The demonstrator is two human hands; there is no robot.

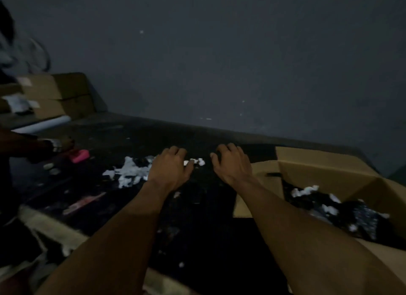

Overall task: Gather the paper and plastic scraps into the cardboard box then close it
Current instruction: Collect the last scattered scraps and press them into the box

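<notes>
White paper scraps mixed with dark plastic bits lie in a heap on the dark table. My left hand is stretched over the right end of that heap, fingers curled down onto the surface, with a small white scrap just past its thumb. My right hand is beside it, fingers bent onto the dark table, nothing visibly held. The open cardboard box stands at the right, flaps up, with white and dark scraps inside.
Another person's arm reaches in at the left near a pink object. Stacked cardboard boxes and a white roll sit at the back left. Small scraps dot the table's near side. A dark wall rises behind.
</notes>
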